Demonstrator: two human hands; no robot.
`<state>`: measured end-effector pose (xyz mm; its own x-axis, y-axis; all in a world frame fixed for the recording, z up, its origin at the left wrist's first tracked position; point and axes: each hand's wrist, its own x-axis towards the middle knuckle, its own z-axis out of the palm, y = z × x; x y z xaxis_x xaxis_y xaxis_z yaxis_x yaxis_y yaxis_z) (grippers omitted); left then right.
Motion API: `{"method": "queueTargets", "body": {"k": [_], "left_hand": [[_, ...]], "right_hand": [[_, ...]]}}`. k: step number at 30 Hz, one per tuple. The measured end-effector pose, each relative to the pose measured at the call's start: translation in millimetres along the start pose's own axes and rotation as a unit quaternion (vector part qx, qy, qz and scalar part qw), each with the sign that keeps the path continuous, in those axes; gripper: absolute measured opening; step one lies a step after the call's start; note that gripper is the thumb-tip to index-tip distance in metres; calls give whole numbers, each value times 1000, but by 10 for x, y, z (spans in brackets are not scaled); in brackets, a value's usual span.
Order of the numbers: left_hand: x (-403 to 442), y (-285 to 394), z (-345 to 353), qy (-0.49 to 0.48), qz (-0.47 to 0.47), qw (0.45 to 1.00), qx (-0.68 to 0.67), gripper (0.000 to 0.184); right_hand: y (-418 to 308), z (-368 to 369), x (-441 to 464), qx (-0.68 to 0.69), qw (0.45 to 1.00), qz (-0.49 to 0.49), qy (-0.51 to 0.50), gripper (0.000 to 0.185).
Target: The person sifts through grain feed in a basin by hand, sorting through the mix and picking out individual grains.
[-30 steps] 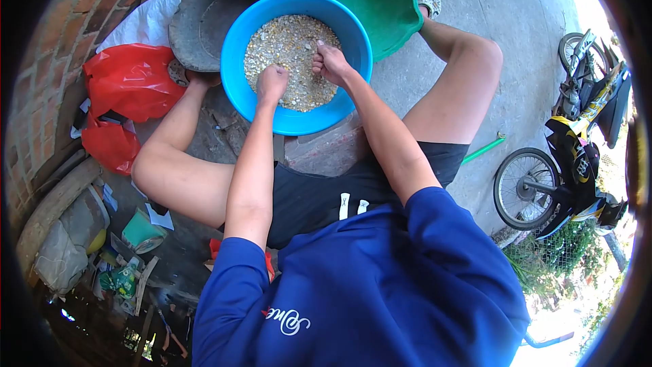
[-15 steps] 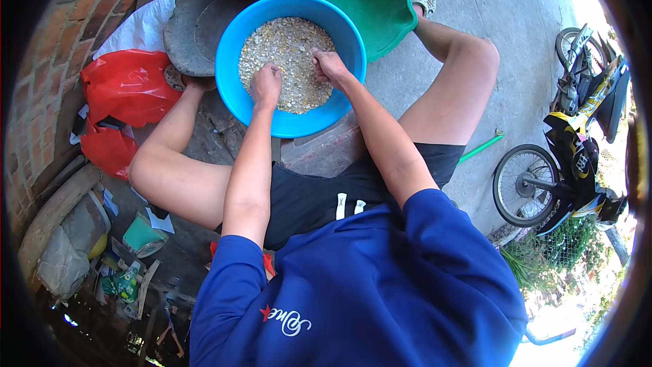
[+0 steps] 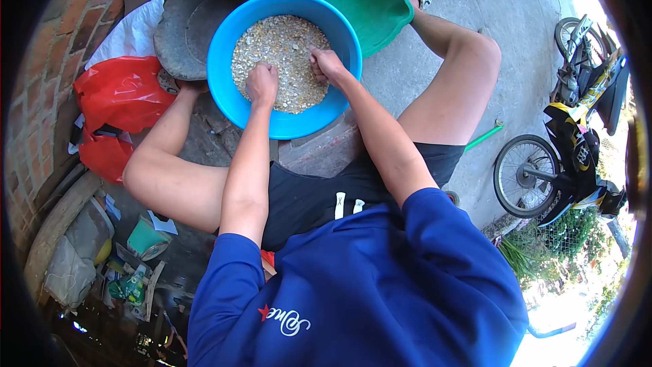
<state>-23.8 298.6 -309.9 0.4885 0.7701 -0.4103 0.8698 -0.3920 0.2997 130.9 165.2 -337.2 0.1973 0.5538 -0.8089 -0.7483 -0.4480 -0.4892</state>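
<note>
My left hand (image 3: 262, 85) and right hand (image 3: 327, 66) are both curled nearly closed over the pale, mixed grain (image 3: 282, 44) in the blue basin (image 3: 288, 128), upper middle of the frame, though I can't tell whether either fist has any grain inside. If I flick or lift too briskly, I could scatter grain over the rim onto the concrete floor (image 3: 516, 75) or into the green tub (image 3: 367, 0) beyond. Leaning a forearm hard on the near rim could tip the basin towards me.
</note>
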Motion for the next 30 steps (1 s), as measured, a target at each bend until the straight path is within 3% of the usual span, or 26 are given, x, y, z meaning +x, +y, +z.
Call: {"method": "queueTargets", "body": {"k": [13,15,16,17,18,22,26,27,30], "left_hand": [[122,-25,94,21,-4,999,-42,30],[344,-265,380,39,31,998,-32,31],[364,-280,339,-82,-43,978,-185,29],[387,-302,287,-199,-115,916,-329,29],[335,-218,131,-310,-180,813,-458,29],[200,-25,-4,-355,-204,700,-585,24],[74,121,-62,-344,-173,652,-653,36],[67,89,-180,-413,-99,609,-670,36],[-148,347,-274,-293,-138,635,-702,36]], "right_hand": [[65,-45,54,-48,999,-5,23,48],[86,2,90,-141,986,-17,87,51],[87,32,105,-187,975,-24,121,52],[80,75,128,-231,960,-66,144,52],[69,153,139,-275,941,-107,167,51],[-218,612,-160,-294,888,-299,188,50],[-519,931,-651,-280,894,-321,137,47],[-518,972,-693,-273,891,-338,131,47],[-507,1074,-820,-273,855,-419,134,41]]}}
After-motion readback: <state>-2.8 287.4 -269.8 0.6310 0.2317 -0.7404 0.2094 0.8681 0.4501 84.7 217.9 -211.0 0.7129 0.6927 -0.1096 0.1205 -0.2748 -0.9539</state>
